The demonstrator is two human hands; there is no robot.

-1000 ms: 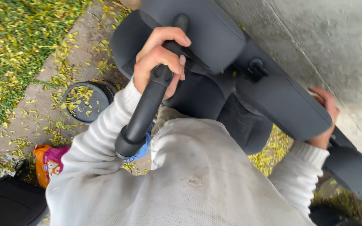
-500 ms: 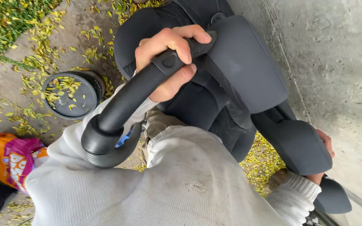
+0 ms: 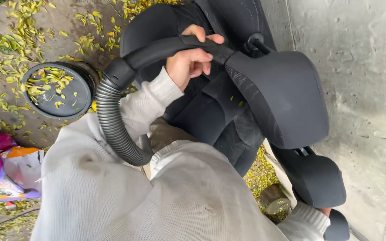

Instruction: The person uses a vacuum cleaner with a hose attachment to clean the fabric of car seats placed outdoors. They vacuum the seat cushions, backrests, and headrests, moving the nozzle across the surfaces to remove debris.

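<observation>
My left hand [image 3: 192,60] is closed around the curved black handle [image 3: 166,47] of a vacuum hose. It holds the handle over a black car seat [image 3: 211,111]. The ribbed grey hose [image 3: 112,122] loops down from the handle across my pale knitted sleeve [image 3: 153,96]. The handle's far end meets the seat's padded headrest [image 3: 282,93]. My right hand [image 3: 326,210] is almost wholly hidden behind a smaller black cushion [image 3: 316,180] at the lower right. Only its cuff [image 3: 307,218] and a sliver of skin show, so its grip is unclear.
A round black lid [image 3: 56,89] strewn with yellow leaves lies on the ground at the left. A pink and orange bag [image 3: 1,165] sits below it. A rough concrete wall [image 3: 362,76] runs along the right. Yellow leaves [image 3: 260,176] cover the ground under the seat.
My left hand has swung the handle right across the seat, so it now lies nearly level. The hose now loops below my wrist. My right hand has slipped behind the lower cushion.
</observation>
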